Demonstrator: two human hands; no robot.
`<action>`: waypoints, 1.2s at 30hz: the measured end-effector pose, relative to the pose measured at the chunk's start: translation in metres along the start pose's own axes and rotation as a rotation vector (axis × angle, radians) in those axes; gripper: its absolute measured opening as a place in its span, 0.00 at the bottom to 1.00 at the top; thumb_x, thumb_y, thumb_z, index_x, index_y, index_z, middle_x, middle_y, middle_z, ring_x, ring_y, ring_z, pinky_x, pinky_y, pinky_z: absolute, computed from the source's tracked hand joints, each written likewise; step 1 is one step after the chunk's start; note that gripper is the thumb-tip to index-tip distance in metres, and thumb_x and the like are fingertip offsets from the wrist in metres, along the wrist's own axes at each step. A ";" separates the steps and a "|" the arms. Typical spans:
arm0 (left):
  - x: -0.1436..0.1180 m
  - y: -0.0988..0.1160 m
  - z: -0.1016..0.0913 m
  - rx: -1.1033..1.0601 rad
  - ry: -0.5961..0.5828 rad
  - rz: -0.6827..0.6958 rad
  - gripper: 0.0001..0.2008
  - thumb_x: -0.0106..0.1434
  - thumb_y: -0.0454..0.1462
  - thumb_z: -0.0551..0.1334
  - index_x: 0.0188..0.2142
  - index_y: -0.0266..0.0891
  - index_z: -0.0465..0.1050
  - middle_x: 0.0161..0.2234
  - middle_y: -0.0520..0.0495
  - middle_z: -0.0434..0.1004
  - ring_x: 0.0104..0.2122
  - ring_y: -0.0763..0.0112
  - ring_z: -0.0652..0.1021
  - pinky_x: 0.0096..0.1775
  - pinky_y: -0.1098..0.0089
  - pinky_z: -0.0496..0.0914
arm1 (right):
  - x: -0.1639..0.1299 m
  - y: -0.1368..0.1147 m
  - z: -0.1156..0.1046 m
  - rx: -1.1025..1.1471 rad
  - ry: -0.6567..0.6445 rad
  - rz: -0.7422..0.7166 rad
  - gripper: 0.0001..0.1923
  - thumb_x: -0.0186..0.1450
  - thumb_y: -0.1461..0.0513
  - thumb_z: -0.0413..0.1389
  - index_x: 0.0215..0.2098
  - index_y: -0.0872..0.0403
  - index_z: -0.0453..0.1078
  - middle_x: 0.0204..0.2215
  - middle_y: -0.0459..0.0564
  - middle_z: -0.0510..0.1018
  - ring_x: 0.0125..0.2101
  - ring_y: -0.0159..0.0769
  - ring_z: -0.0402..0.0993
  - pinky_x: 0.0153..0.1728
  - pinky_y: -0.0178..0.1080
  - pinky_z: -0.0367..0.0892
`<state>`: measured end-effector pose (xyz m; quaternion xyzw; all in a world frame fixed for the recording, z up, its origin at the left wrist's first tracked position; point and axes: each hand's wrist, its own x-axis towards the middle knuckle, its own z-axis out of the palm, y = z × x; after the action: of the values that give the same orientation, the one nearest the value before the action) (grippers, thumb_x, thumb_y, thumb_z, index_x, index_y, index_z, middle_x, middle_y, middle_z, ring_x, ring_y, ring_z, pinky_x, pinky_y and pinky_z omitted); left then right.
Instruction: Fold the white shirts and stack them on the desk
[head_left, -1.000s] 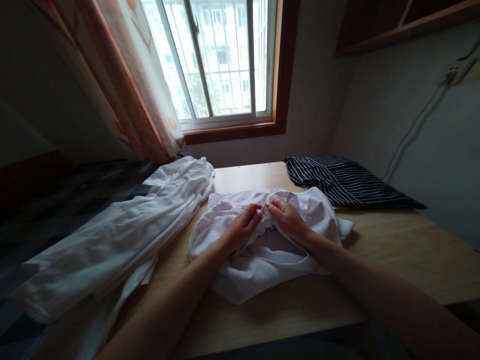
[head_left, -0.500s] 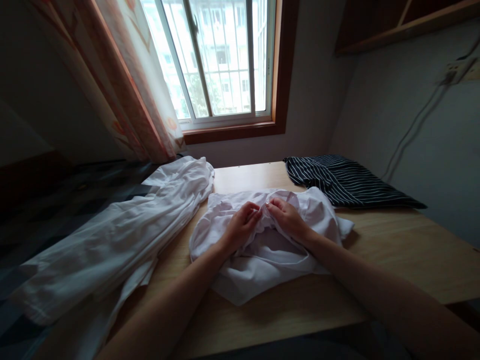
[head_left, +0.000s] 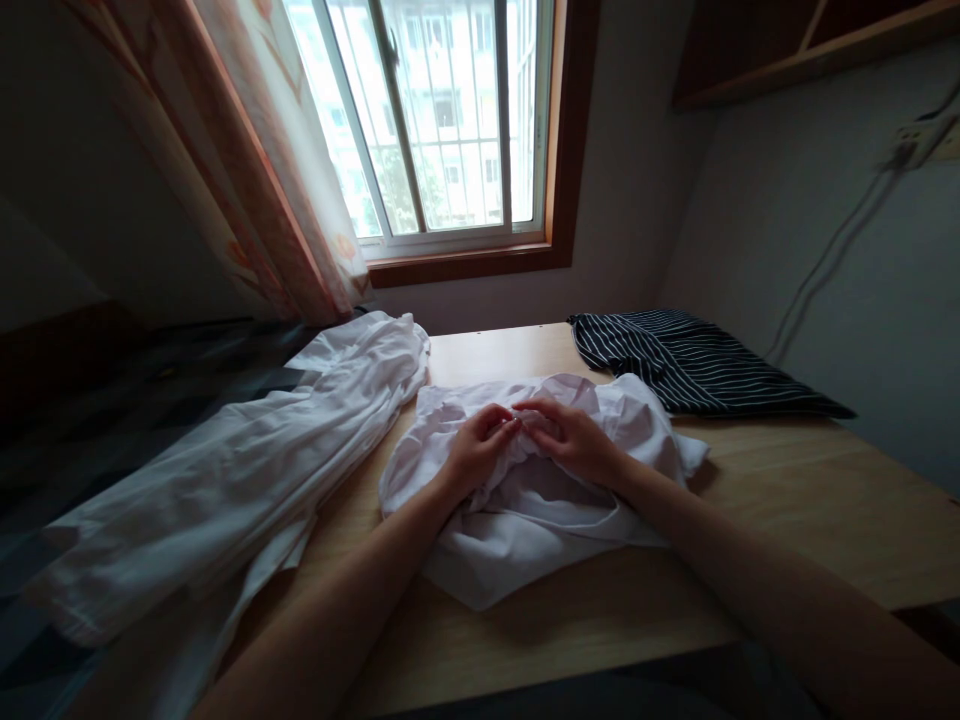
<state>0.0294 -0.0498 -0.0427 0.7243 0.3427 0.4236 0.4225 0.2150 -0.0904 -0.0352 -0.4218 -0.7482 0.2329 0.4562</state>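
A white shirt-like garment (head_left: 517, 560) lies crumpled on the wooden table in front of me. My left hand (head_left: 480, 445) is closed, pinching the white cloth near the garment's middle. Right beside it, my right hand (head_left: 574, 438) is also closed on the same cloth, thumb and fingers bent, its fingertips meeting those of the left. What exactly sits between the fingertips is too small to make out. Below the hands, a loose fold of the garment forms an opening.
On the left, a long white garment (head_left: 225, 470) lies across the table edge and a dark checked surface (head_left: 187, 370). A black-and-white striped cloth (head_left: 690, 360) rests at the back right of the table (head_left: 795, 500). Behind stand a window (head_left: 450, 130) and a curtain (head_left: 262, 190).
My right hand has shifted slightly left, its fingers now reaching over to the left fingertips. The left hand has barely moved, and the cloth lies nearly the same.
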 end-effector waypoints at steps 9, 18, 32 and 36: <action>0.002 0.008 -0.011 -0.009 -0.185 -0.110 0.21 0.55 0.54 0.67 0.30 0.37 0.75 0.26 0.51 0.73 0.28 0.72 0.71 0.31 0.73 0.66 | 0.007 0.004 -0.013 -0.056 -0.113 -0.116 0.09 0.63 0.64 0.59 0.42 0.50 0.77 0.38 0.50 0.79 0.37 0.38 0.74 0.40 0.40 0.69; 0.004 0.008 -0.013 0.029 -0.252 -0.089 0.19 0.55 0.52 0.67 0.29 0.37 0.76 0.27 0.50 0.75 0.29 0.71 0.72 0.32 0.73 0.66 | 0.006 0.004 -0.013 -0.031 -0.106 -0.111 0.03 0.60 0.65 0.60 0.34 0.52 0.75 0.32 0.48 0.76 0.33 0.36 0.71 0.36 0.38 0.67; 0.002 0.012 -0.009 -0.088 -0.111 -0.119 0.17 0.55 0.49 0.68 0.29 0.37 0.74 0.27 0.51 0.73 0.30 0.71 0.71 0.34 0.72 0.66 | 0.006 -0.004 -0.012 -0.022 -0.023 -0.091 0.02 0.61 0.64 0.59 0.30 0.52 0.72 0.31 0.49 0.74 0.33 0.37 0.70 0.35 0.39 0.67; 0.000 0.012 -0.009 -0.200 -0.032 -0.174 0.18 0.55 0.50 0.68 0.29 0.37 0.70 0.27 0.54 0.69 0.28 0.74 0.69 0.32 0.73 0.64 | 0.007 -0.004 -0.013 -0.009 0.002 -0.101 0.03 0.61 0.62 0.59 0.29 0.52 0.71 0.31 0.48 0.74 0.33 0.37 0.70 0.34 0.39 0.67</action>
<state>0.0229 -0.0518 -0.0292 0.6527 0.3534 0.4057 0.5334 0.2234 -0.0874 -0.0226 -0.3856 -0.7692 0.2058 0.4661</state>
